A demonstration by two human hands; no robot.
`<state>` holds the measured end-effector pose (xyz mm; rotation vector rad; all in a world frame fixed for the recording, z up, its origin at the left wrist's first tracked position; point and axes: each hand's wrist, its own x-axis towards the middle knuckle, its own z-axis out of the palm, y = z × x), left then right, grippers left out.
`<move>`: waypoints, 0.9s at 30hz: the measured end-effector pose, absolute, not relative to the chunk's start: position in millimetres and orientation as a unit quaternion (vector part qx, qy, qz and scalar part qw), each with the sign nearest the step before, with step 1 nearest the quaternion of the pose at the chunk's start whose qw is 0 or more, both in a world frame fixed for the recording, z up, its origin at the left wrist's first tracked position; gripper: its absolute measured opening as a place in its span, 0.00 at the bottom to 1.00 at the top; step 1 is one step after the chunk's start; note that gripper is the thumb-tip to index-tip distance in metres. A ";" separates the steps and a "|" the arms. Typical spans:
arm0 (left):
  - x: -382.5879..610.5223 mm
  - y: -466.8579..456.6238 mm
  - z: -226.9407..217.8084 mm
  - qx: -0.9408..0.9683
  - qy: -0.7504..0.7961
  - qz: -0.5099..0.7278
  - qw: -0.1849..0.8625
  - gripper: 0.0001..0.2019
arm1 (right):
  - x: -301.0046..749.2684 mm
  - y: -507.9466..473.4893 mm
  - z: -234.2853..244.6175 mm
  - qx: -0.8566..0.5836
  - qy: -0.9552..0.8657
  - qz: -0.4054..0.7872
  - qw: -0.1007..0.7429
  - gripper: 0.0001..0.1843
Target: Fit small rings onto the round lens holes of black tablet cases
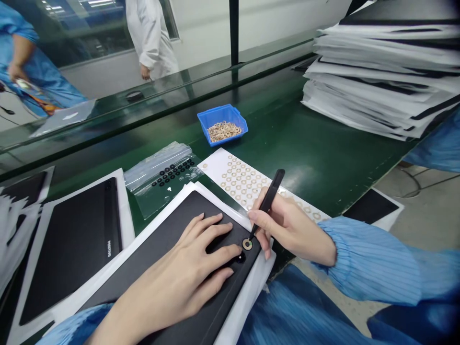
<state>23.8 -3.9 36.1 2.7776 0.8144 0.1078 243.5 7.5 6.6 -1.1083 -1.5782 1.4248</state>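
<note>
A black panel [196, 213], which looks like the back cover of a tablet, lies on white sheets in front of me. My left hand [190, 261] rests on it with the fingers spread, the index fingertip beside a dark round lens-like part [240, 257]. Pinched in my right hand [283, 220] is a pair of black tweezers [272, 191], tilted, its tip pointing down. That tip is at the edge of a tan ring [247, 244] near the panel's corner; whether it touches the ring I cannot tell.
A white sheet [215, 160] with rows of tan rings lies beyond the panel. Behind it stands a blue bin [228, 141] of loose rings. Black rings lie on a clear bag [154, 165]. Another black panel [77, 230] is at left, a tall stack [377, 81] at right. Two people stand behind.
</note>
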 end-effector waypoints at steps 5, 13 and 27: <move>25.9 -6.7 36.8 0.949 0.293 0.014 0.116 0.20 | 244.0 5.0 11.2 -0.426 -0.685 0.471 0.357 0.08; 33.2 -12.2 38.5 0.950 0.303 -0.010 0.080 0.23 | 245.1 -0.3 3.6 -0.412 -0.688 0.430 0.414 0.09; 41.6 -21.8 35.9 0.947 0.318 0.000 0.037 0.21 | 248.3 -3.4 2.2 -0.381 -0.717 0.400 0.426 0.06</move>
